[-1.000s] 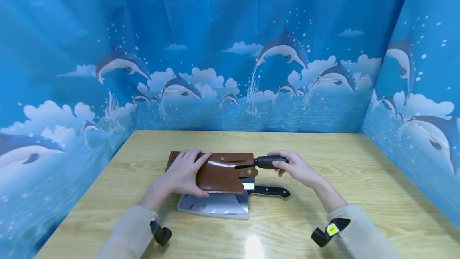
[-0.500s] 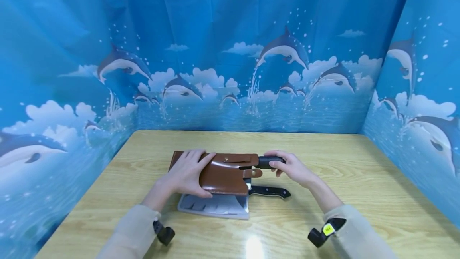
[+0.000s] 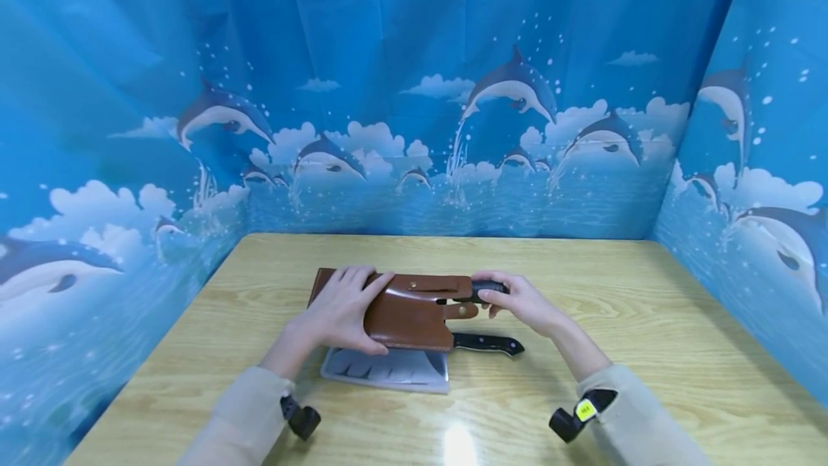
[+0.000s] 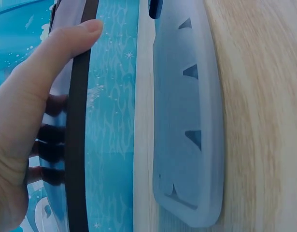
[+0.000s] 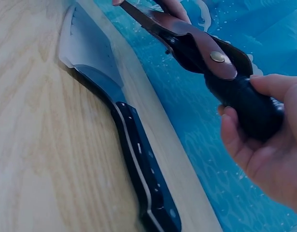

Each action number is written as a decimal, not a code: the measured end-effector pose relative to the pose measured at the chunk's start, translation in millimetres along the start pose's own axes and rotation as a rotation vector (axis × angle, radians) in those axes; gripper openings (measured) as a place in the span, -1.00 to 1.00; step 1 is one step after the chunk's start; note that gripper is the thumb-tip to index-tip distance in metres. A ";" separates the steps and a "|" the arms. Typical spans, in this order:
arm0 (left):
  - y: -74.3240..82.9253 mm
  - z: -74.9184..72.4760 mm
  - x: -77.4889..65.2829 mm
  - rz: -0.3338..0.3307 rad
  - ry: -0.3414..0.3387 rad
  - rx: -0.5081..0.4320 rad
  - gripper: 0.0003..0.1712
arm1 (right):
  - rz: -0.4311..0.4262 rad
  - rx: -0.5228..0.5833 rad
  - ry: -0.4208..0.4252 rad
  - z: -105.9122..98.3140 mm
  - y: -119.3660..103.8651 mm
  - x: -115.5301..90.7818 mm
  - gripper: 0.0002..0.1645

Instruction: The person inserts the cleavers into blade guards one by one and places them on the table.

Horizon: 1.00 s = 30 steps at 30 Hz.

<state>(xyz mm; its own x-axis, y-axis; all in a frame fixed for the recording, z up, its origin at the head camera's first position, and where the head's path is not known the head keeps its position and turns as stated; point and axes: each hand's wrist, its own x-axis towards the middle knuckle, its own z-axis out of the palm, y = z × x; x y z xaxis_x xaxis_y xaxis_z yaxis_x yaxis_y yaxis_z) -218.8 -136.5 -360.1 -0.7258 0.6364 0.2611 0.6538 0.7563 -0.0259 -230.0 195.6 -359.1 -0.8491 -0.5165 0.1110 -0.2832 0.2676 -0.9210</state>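
Observation:
My left hand (image 3: 344, 313) grips a brown leather knife sheath (image 3: 414, 322) across its top, thumb on the near edge. In the left wrist view the thumb presses the dark edge of the sheath. The black handle (image 5: 257, 108) of a knife sticks out of the sheath's right end, and my right hand (image 3: 525, 302) holds it between thumb and fingers. Its blade is hidden in the sheath. A loose strap with a metal snap (image 5: 217, 56) lies beside the handle. Under and in front of the sheath, a cleaver lies on the table, its black riveted handle (image 3: 488, 343) pointing right.
The cleaver's broad blade sits in a translucent plastic blade guard (image 4: 187, 106). All of this is on a light wood-grain table (image 3: 582, 408). A blue curtain with dolphins (image 3: 414, 92) encloses the back and both sides.
The sheath has slid right with my left hand, while my right hand has come slightly left. Less of the black handle shows outside the sheath. The cleaver has stayed put.

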 end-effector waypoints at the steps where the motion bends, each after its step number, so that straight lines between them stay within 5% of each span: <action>1: 0.1 0.3 -0.2 -0.001 0.000 0.005 0.33 | 0.005 -0.008 -0.005 -0.1 -0.5 0.2 -0.44; 13: -3.6 0.9 -5.0 -0.027 0.007 0.022 0.34 | 0.126 -0.043 0.022 -2.5 -5.7 -2.5 -0.39; 30: -0.5 -3.7 -2.3 -0.022 0.012 0.032 0.35 | 0.074 -0.002 0.126 0.6 -12.2 -4.8 -0.42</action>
<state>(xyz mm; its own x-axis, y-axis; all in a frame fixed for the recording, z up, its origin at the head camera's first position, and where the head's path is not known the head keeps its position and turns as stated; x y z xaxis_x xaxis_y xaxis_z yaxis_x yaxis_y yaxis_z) -216.7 -139.0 -357.2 -0.7374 0.6175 0.2736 0.6300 0.7749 -0.0511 -222.3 194.3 -348.6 -0.9168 -0.3893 0.0889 -0.2186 0.3031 -0.9276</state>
